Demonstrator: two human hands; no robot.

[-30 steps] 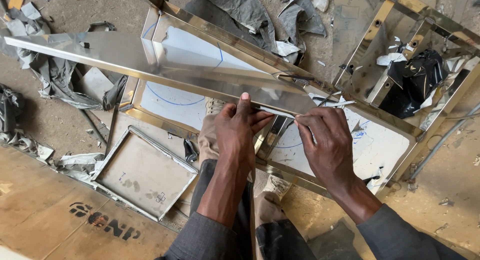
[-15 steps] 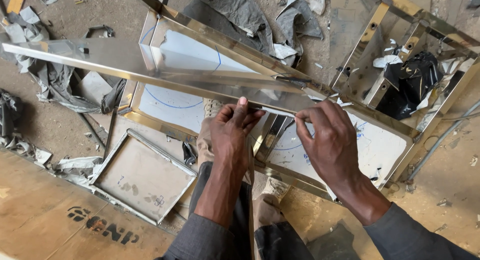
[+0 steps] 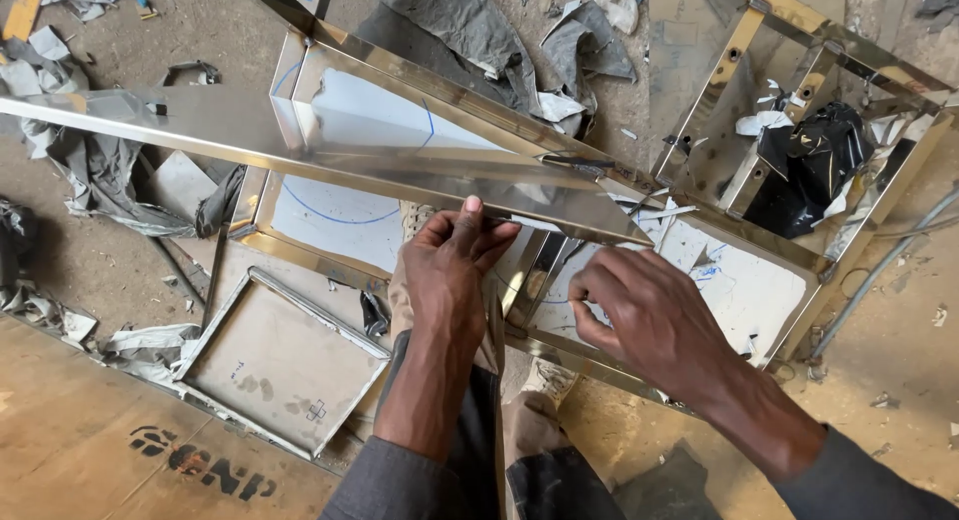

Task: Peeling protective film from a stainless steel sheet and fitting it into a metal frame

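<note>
A long, mirror-bright metal strip (image 3: 300,145) runs from the left edge to the middle of the view, held above the floor. My left hand (image 3: 455,270) grips its lower edge from below, thumb on top, just left of the strip's right end. My right hand (image 3: 654,320) is a little below and to the right of that end, off the strip, its fingers curled together with nothing visible in them. Under both hands lies a gold-coloured metal frame (image 3: 450,90) with white film-covered panels marked in blue pen. My knees are between my arms.
A second gold frame (image 3: 739,40) stands at the upper right with a black plastic bag (image 3: 809,160) inside. A small rectangular metal frame (image 3: 280,360) lies at the lower left on the floor. Grey rags (image 3: 100,170) and torn film scraps lie around. A plywood sheet (image 3: 80,440) is at the bottom left.
My right hand has left the strip's right end and dropped down, fingers curling in. My left hand keeps its grip on the strip, which has barely moved.
</note>
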